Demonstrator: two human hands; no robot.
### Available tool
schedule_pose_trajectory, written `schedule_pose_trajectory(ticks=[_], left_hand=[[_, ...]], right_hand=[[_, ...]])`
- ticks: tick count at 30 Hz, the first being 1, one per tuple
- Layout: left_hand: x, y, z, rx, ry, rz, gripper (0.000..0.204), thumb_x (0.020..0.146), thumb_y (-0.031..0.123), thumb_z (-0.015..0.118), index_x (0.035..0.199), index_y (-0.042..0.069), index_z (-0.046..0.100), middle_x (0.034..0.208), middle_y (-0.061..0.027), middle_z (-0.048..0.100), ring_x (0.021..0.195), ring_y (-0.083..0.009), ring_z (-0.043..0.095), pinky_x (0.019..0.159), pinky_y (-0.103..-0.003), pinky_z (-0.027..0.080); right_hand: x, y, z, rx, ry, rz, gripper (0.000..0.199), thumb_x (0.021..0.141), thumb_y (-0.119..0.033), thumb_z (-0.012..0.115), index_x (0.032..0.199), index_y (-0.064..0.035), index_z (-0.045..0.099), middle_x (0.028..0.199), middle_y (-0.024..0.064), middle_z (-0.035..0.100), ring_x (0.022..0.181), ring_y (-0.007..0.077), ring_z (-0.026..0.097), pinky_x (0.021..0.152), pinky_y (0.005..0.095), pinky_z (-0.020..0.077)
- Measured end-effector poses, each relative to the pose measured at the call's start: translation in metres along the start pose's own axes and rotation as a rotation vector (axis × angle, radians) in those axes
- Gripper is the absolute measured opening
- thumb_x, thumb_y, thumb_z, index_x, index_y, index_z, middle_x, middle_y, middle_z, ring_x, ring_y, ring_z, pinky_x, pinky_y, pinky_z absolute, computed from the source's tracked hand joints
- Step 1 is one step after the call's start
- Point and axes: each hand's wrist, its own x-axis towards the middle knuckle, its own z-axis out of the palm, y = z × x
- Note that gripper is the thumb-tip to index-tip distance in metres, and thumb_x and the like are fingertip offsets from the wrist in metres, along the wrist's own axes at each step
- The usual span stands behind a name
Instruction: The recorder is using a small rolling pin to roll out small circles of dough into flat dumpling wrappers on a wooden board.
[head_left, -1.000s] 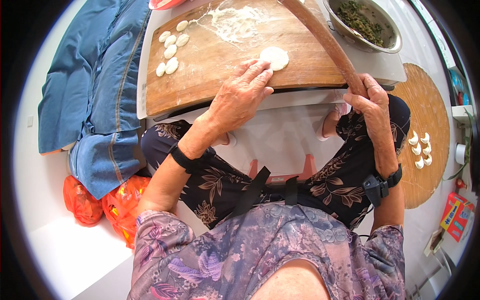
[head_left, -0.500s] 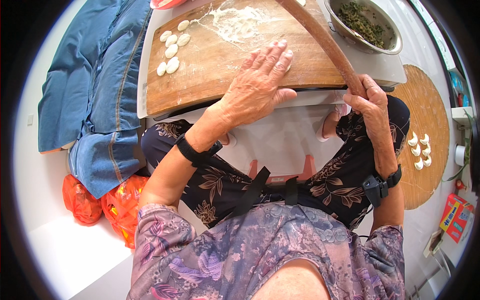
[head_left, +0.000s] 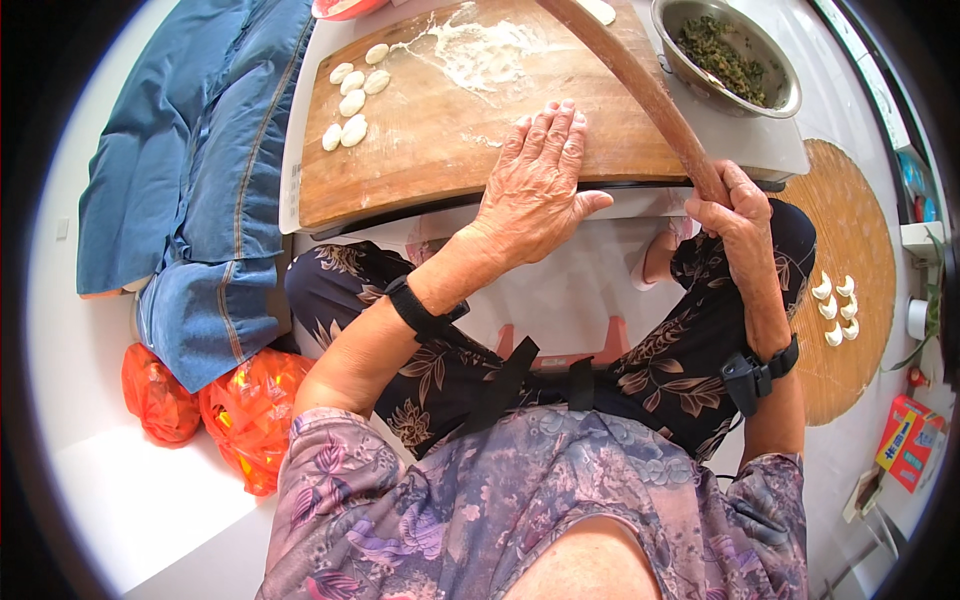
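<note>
Left hand (head_left: 535, 185) flat, right hand (head_left: 738, 212) gripping rolling pin (head_left: 645, 95), bowl (head_left: 778, 60) beyond it, denim (head_left: 235, 150) leftward

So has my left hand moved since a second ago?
Yes. Judged against the wooden board, your left hand has moved to the right.

Pale floor (head_left: 600, 295) beneath a white desk (head_left: 735, 140) — blue denim cloth (head_left: 225, 170) draped in long folds along the left, red plastic bags (head_left: 255, 415) at its near end — white surface (head_left: 75, 190) beyond, wall or floor unclear, strong light bleaching the lower left.
</note>
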Motion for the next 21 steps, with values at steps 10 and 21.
schedule_pose_trajectory(ticks=[10,21], left_hand=[[-0.002,-0.001,-0.007,-0.047,-0.009,-0.018,0.074,0.096,0.049,0.046,0.144,-0.006,0.031,0.150,-0.0273,0.030,0.142,-0.0381,0.025,0.117,-0.048,0.015],[-0.006,-0.052,-0.042,-0.066,0.303,-0.047,0.069,0.099,0.040,0.048,0.144,-0.009,0.028,0.150,-0.0276,0.029,0.142,-0.0392,0.026,0.116,-0.049,0.018]], right_hand=[[-0.004,-0.003,-0.001,-0.101,-0.003,-0.007,0.028,0.074,-0.008,0.064,0.099,0.0040,0.060,0.075,0.0008,0.054,0.064,0.0083,0.049,0.059,0.0237,0.0411],[-0.021,-0.012,0.013,-0.416,0.023,-0.149,0.030,0.074,-0.008,0.063,0.101,0.0018,0.059,0.072,0.0106,0.058,0.063,0.0138,0.057,0.063,0.0274,0.0470]])
